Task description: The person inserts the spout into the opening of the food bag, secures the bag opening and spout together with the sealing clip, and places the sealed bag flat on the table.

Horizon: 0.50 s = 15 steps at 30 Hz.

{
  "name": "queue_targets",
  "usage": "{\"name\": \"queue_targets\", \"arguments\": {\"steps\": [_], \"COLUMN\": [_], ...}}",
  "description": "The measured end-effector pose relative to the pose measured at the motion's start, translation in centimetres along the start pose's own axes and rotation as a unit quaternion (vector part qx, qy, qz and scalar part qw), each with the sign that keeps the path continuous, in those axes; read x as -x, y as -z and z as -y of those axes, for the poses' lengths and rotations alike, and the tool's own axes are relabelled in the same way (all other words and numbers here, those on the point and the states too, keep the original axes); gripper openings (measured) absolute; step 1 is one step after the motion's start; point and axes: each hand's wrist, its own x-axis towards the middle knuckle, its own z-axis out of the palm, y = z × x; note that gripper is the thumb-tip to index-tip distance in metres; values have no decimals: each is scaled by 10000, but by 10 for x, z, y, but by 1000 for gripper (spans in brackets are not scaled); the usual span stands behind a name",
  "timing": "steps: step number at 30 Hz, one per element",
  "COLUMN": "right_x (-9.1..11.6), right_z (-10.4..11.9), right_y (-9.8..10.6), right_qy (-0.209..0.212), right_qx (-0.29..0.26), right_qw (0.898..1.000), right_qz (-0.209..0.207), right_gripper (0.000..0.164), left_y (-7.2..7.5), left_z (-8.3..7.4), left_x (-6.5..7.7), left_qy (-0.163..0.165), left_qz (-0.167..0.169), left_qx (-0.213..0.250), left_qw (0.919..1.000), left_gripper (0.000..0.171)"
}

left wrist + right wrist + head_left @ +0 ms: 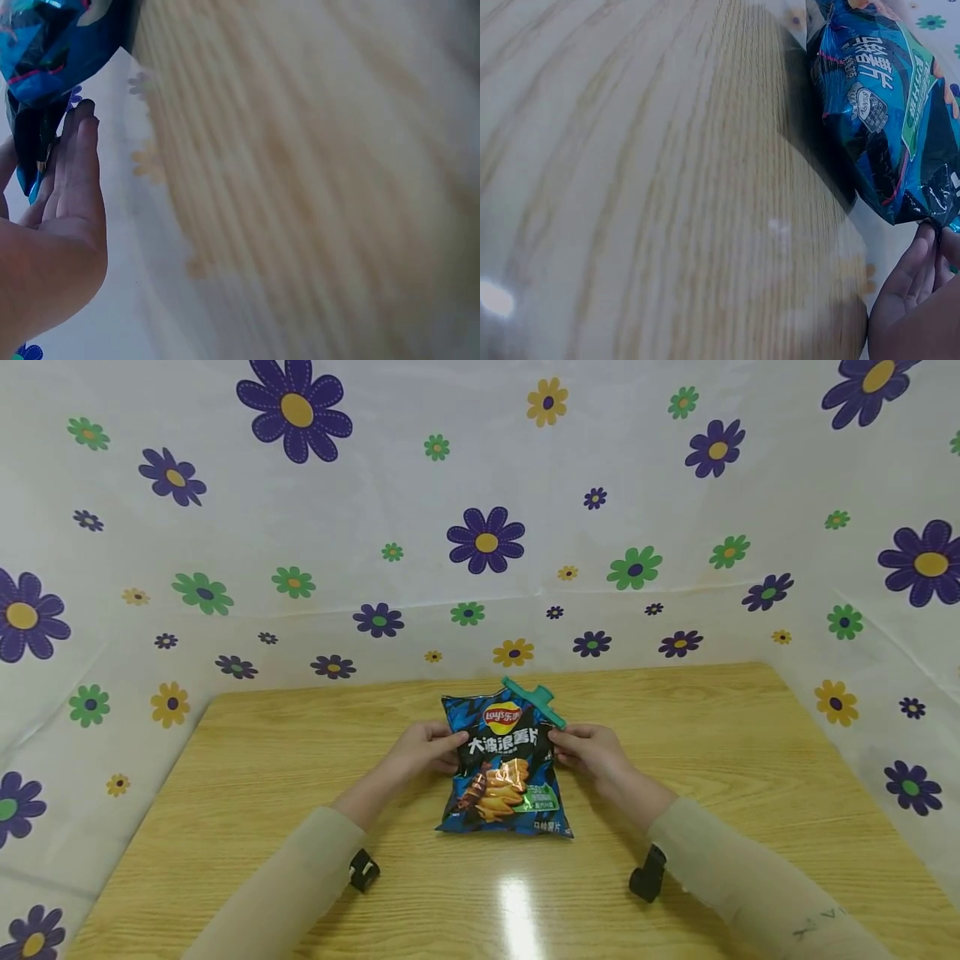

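Note:
A blue and black bag of potato chips (501, 777), its printed front facing up, is between the two hands at the middle of the table. A teal bag clip (537, 699) sits slantwise across its top right corner; the top left corner sticks out past the clip. My left hand (429, 748) holds the left edge, thumb on the front and fingers behind. On the opposite edge, just below the clip's lower end, my right hand (600, 755) pinches the bag. The right wrist view shows the fingertips of the right hand (919, 296) gathering the bag's edge (885, 105).
The wooden table (300, 727) reaches back to a white cloth (420, 502) printed with flowers, which also hangs along both sides. Small black devices (364, 870) are worn at both wrists. Light glares off the table's front.

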Motion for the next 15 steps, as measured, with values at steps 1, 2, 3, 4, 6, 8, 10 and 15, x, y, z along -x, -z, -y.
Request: {"name": "queue_targets", "arguments": {"steps": [1, 2, 3, 4, 6, 8, 10, 15], "right_x": [0, 0, 0, 0, 0, 0, 0, 3], "right_z": [0, 0, 0, 0, 0, 0, 0, 1], "right_y": [0, 1, 1, 1, 2, 3, 5, 10], "right_qy": [-1, -8, -11, -6, 9, 32, 24, -51], "right_qx": [11, 13, 12, 10, 33, 49, 97, 262], "right_qw": [10000, 10000, 10000, 10000, 9999, 9998, 9997, 9992], "right_qz": [21, 43, 59, 89, 129, 186, 215, 288], "right_gripper": [23, 23, 25, 26, 29, 31, 33, 41], "left_y": [1, 2, 2, 3, 4, 5, 6, 11], "left_z": [0, 1, 1, 1, 2, 1, 2, 5], "left_x": [0, 0, 0, -1, -1, 0, 1, 4], "left_qy": [10, 21, 34, 54, 84, 90, 44, -158], "left_qz": [12, 29, 52, 75, 124, 171, 241, 450], "left_qx": [8, 11, 11, 28, 43, 28, 35, 104], "left_qw": [10000, 10000, 10000, 10000, 9999, 9998, 9997, 9988], "left_gripper": [28, 29, 29, 30, 31, 32, 34, 42]}}
